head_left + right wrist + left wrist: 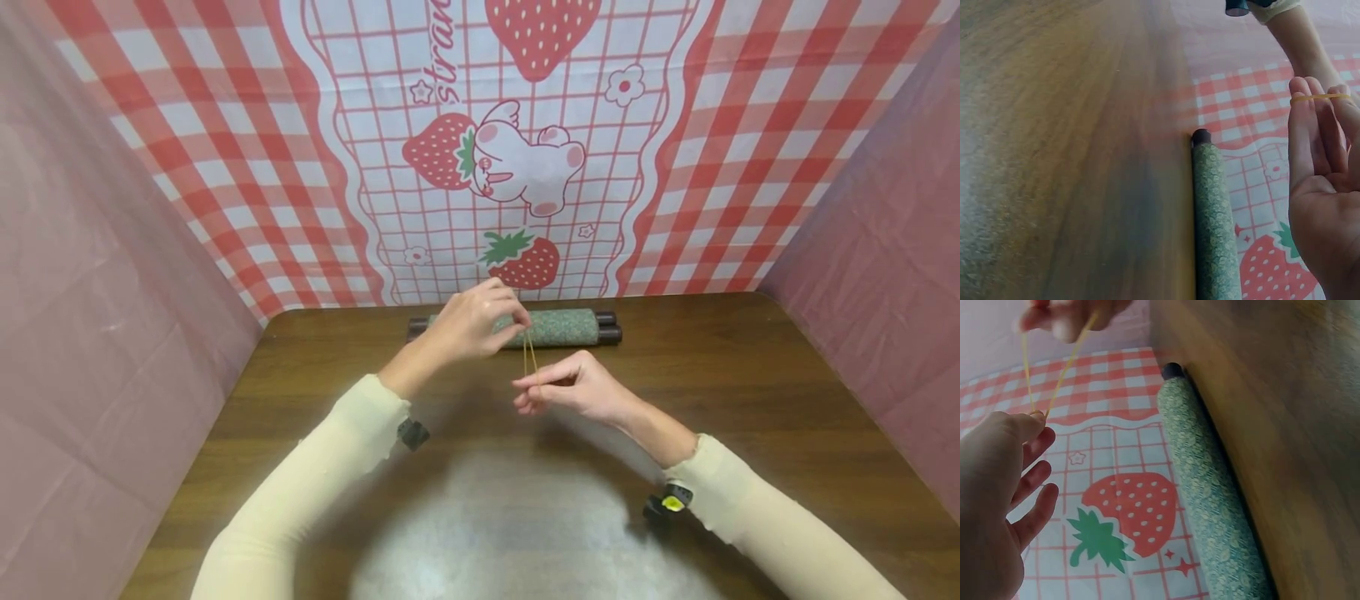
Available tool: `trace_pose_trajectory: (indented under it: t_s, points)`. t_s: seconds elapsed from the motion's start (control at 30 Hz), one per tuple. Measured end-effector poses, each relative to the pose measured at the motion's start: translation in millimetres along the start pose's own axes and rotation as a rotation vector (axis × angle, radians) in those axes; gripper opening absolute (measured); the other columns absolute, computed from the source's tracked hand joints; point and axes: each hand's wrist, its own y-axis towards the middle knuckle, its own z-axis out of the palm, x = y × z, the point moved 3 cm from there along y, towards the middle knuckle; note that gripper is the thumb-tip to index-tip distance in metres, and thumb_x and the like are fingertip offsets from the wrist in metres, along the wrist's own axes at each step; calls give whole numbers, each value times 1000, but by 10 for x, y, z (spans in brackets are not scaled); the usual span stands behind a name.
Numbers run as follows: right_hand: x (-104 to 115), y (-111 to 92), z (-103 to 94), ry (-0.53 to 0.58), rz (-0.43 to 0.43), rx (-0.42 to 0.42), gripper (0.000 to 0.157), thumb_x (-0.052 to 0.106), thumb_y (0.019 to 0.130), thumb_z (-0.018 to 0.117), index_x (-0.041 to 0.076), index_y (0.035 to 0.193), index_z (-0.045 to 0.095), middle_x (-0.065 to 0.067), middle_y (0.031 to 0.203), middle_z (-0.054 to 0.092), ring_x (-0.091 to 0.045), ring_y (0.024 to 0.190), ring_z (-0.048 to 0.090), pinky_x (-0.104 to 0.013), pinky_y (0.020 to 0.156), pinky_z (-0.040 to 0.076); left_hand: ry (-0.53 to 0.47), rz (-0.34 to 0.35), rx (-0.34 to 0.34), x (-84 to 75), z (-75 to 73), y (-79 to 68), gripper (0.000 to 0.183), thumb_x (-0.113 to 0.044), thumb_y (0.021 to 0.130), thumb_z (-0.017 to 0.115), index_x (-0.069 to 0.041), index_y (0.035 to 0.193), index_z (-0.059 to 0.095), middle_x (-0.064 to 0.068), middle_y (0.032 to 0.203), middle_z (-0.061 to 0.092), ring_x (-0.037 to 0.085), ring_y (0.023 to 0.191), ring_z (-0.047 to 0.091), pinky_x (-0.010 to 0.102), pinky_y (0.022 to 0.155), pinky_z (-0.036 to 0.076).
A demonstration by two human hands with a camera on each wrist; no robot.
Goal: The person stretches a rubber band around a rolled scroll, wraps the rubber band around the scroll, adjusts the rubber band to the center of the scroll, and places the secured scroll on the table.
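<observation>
A thin yellow rubber band (pixel 532 357) is stretched between the two hands, in two strands that spread apart toward the right hand. My left hand (pixel 477 318) pinches its upper end between thumb and index finger; the other fingers are loosely bent in the left wrist view. Lower and to the right, my right hand (pixel 573 386) holds the other end at its fingertips and thumb, where the band (pixel 1319 97) crosses them in the right wrist view. Behind the hands lies a rolled green patterned scroll (pixel 564 327) with dark rod ends, partly hidden by the left hand.
The scroll rests along the back edge of a brown wooden table (pixel 315 367). Behind it hangs a red-and-white checked cloth (pixel 667 192) with strawberry prints. Pink curtains (pixel 112 333) stand at both sides. Each wrist carries a small dark camera (pixel 413 434).
</observation>
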Motion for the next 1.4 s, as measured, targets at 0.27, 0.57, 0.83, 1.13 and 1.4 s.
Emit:
trace_pose_trajectory:
  t_s: [0.27, 0.57, 0.83, 1.13, 1.4]
  points:
    - [95, 27, -33, 86, -181, 29, 30, -9, 108, 61, -6, 133, 79, 3, 115, 89, -13, 103, 87, -33, 87, 72, 10, 21, 58, 42, 188, -91, 8, -19, 99, 84, -15, 106, 85, -1, 109, 84, 19, 104, 72, 27, 82, 65]
    - [181, 44, -57, 172, -320, 24, 43, -18, 103, 63, 9, 131, 83, -2, 123, 87, -13, 116, 85, -28, 97, 68, -11, 43, 99, 43, 304, -168, 8, -20, 97, 85, -16, 104, 84, -2, 108, 84, 17, 102, 71, 25, 83, 64]
    - [286, 57, -72, 163, -353, -68, 33, -6, 101, 74, 12, 127, 85, -4, 124, 86, -13, 118, 84, -27, 96, 67, 4, 20, 147, 16, 384, -178, 15, -30, 98, 86, -17, 106, 85, -2, 109, 83, 16, 104, 71, 25, 86, 64]
    - [340, 83, -160, 177, -383, -129, 30, -5, 102, 73, 10, 125, 85, -6, 120, 86, -15, 115, 85, -28, 96, 69, -16, 53, 149, 210, 711, -234, 22, -39, 103, 80, -18, 110, 85, -4, 110, 81, 11, 103, 70, 24, 84, 65]
    - [386, 105, -230, 182, -419, -148, 27, -1, 104, 73, 6, 128, 83, -7, 124, 86, -16, 116, 85, -30, 98, 69, -109, -13, 237, -5, 622, -252, 8, -24, 99, 85, -19, 104, 84, -2, 108, 82, 17, 104, 71, 29, 89, 65]
